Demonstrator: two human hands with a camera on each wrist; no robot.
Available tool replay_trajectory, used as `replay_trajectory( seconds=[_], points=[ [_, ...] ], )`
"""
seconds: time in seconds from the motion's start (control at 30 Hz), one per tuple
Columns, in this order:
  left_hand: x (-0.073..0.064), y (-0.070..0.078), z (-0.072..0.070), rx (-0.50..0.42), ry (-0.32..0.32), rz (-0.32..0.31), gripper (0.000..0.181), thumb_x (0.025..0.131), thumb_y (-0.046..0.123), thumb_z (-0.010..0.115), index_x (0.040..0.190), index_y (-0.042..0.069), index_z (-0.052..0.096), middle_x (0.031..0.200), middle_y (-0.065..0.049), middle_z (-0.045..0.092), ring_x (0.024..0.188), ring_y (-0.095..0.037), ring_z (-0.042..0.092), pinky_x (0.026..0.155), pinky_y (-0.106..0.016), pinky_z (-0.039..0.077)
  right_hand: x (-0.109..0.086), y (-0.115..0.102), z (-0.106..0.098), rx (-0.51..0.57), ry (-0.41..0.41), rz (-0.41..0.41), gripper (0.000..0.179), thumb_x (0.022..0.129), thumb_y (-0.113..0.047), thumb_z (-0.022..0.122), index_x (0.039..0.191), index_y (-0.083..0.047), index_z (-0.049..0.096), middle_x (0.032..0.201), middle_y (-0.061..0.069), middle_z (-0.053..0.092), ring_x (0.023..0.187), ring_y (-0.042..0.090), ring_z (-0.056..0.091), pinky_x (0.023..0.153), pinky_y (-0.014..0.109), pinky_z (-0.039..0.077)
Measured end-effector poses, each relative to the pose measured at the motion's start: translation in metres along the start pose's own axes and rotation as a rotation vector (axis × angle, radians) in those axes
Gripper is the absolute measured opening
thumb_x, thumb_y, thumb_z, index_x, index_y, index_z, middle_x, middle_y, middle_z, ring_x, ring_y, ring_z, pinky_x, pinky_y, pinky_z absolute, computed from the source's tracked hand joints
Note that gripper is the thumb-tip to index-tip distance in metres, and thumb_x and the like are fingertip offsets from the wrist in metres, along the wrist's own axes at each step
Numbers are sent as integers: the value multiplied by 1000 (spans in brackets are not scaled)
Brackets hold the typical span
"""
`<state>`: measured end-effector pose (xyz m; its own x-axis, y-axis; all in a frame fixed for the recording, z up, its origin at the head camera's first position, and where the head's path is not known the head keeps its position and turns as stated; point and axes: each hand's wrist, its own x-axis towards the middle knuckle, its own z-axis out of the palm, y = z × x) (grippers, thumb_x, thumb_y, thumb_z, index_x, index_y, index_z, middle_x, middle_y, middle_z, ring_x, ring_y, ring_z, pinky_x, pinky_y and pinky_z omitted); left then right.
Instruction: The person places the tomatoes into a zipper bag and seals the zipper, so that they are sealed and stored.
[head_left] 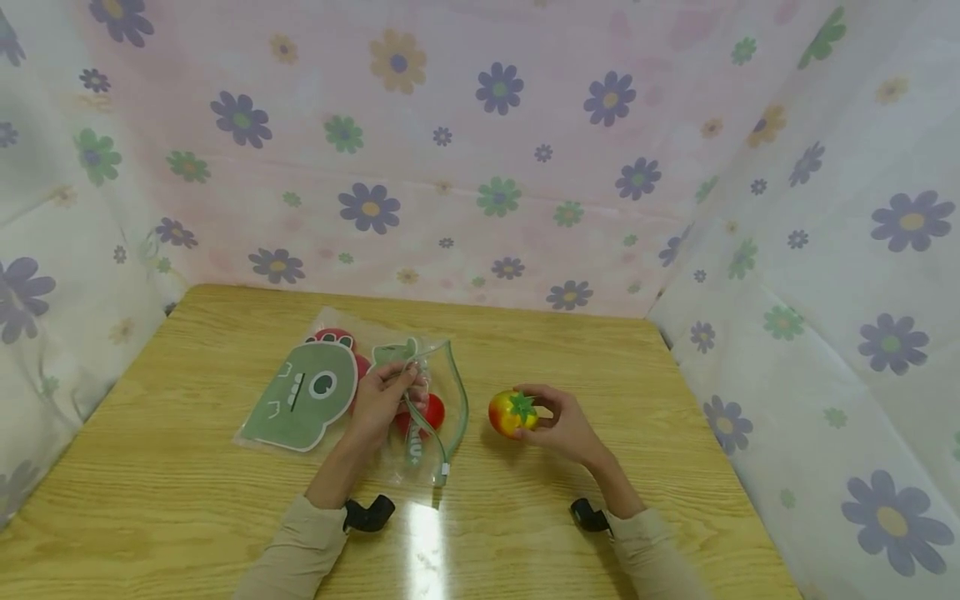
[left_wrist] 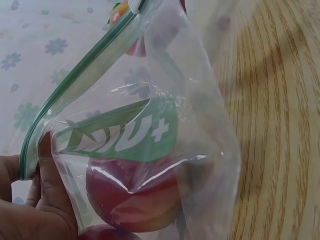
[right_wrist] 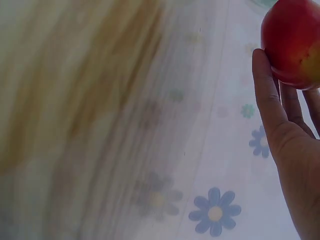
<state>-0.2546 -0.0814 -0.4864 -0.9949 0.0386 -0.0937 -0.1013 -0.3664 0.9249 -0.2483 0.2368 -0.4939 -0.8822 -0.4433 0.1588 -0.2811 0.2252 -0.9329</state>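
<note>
A clear slider bag (head_left: 303, 396) with a green cartoon monster print lies on the table, its green-edged mouth facing right. My left hand (head_left: 377, 406) pinches the rim of that mouth. Inside the bag, red round fruit (left_wrist: 132, 192) shows through the plastic in the left wrist view, below a green printed label. My right hand (head_left: 564, 427) holds a red-and-yellow fruit (head_left: 501, 414) with a green leafy top, just right of the bag's mouth. In the right wrist view the fingers (right_wrist: 267, 90) lie against the fruit's red side.
The wood-grain table (head_left: 600, 358) is bounded at the back and sides by flower-printed cloth (head_left: 435, 167). A white slider (head_left: 446, 470) sits at the near end of the bag's zip. Black wrist cameras (head_left: 369, 513) are on both wrists.
</note>
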Motion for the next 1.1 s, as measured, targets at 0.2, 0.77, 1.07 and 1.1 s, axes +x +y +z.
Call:
replay_trajectory(
  seconds=[0.2, 0.77, 1.07, 1.1],
  points=[
    [-1, 0, 1, -9, -5, -4, 22, 104, 7, 57, 120, -9, 59, 81, 0, 72, 66, -11, 68, 66, -26, 62, 5, -4, 17, -11, -65, -24, 56, 83, 0, 82, 134, -2, 61, 133, 21, 60, 106, 23, 63, 85, 30, 61],
    [-2, 4, 5, -2, 13, -45, 24, 105, 9, 57, 122, -8, 59, 84, -1, 71, 67, -11, 68, 67, -24, 62, 28, -13, 53, -59, -128, 17, 55, 84, -8, 83, 135, -6, 63, 133, 13, 63, 113, 30, 61, 89, 35, 61],
    [-2, 3, 7, 28, 46, -57, 26, 106, 9, 55, 123, -9, 59, 82, 2, 70, 66, -8, 66, 64, -20, 60, 34, -15, 60, -56, -138, 23, 55, 83, -6, 84, 134, -4, 63, 133, 15, 62, 114, 33, 60, 90, 35, 61],
    [-2, 3, 7, 24, 46, -55, 26, 106, 8, 55, 123, -10, 59, 82, 2, 70, 66, -8, 66, 63, -20, 60, 34, -15, 61, -57, -139, 25, 55, 83, -6, 84, 134, -4, 63, 133, 14, 62, 114, 32, 60, 90, 34, 61]
  ],
)
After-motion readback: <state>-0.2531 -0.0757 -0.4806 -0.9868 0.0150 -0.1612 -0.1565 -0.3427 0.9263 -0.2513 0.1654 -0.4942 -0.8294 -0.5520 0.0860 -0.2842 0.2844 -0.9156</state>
